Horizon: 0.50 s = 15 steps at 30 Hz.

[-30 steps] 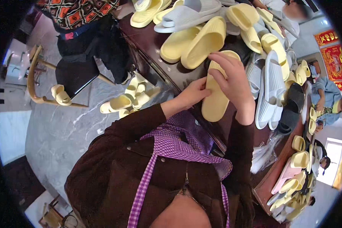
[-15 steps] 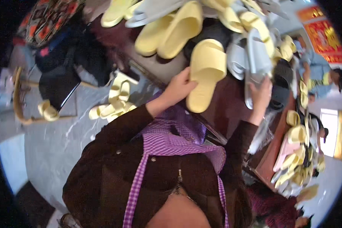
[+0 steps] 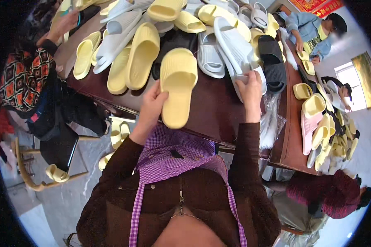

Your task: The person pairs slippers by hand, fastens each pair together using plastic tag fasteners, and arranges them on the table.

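Observation:
My left hand (image 3: pixel 151 103) is closed on the left edge of a yellow slipper (image 3: pixel 176 109), which it holds tilted above the dark red table with the strap toward the far side. At the pile's near edge, my right hand (image 3: pixel 250 91) has thumb and fingers bent around the heel end of a light grey slipper (image 3: pixel 233 43). Part of that heel is covered by the hand. Between and beyond my hands lie more yellow slippers (image 3: pixel 143 53), grey slippers (image 3: pixel 210 55) and a pair of black slippers (image 3: pixel 272 61).
The dark red table (image 3: pixel 210 113) runs under the heap. Clear plastic wrapping (image 3: pixel 272 123) hangs at its right. A second heap of slippers (image 3: pixel 323 129) lies further right. Co-workers sit around: one in patterned sleeves (image 3: pixel 27 78), one in blue (image 3: pixel 323 37). A chair (image 3: pixel 29 183) stands left.
My view has shifted, showing more of the heap and the co-worker at left. The yellow slipper stays in my left hand, now more upright. My right hand remains at the grey slipper.

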Each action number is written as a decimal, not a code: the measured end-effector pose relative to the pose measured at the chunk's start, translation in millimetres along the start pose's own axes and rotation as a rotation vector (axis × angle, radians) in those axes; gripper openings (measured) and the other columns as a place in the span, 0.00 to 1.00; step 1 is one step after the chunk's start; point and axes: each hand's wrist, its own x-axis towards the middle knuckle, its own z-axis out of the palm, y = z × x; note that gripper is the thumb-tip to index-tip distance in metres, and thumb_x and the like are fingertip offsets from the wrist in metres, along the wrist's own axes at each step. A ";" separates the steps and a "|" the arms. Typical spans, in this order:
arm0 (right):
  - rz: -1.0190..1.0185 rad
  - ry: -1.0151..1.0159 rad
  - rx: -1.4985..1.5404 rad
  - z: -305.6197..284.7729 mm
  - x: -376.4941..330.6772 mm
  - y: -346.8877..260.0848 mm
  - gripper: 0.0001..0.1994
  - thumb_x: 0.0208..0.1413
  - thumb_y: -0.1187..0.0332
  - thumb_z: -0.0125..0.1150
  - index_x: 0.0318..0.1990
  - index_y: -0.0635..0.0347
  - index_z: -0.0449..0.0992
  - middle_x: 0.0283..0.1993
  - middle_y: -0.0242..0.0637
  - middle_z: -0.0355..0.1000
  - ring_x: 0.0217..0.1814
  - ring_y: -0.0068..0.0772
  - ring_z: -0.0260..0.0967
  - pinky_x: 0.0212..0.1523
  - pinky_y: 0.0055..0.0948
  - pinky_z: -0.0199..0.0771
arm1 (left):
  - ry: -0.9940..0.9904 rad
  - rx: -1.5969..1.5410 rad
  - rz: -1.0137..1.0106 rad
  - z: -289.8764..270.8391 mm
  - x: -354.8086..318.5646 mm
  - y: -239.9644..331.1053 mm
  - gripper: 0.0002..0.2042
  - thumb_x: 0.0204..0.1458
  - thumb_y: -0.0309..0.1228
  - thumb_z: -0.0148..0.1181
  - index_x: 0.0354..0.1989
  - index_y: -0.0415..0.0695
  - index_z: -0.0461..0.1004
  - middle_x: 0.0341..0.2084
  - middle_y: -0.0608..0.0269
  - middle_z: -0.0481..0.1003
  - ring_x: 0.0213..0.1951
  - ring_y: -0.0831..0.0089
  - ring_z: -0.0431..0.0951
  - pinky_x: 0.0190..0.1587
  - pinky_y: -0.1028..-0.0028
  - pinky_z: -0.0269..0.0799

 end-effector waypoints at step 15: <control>-0.362 -0.156 0.002 -121.8 -50.9 5.2 0.12 0.38 0.76 0.62 0.33 0.62 0.68 0.57 0.51 0.62 0.56 0.50 0.64 0.50 0.39 0.67 | 0.094 0.069 0.118 -8.4 31.9 32.2 0.20 0.53 0.24 0.47 0.56 0.33 0.61 0.40 0.59 0.73 0.39 0.77 0.74 0.41 0.79 0.70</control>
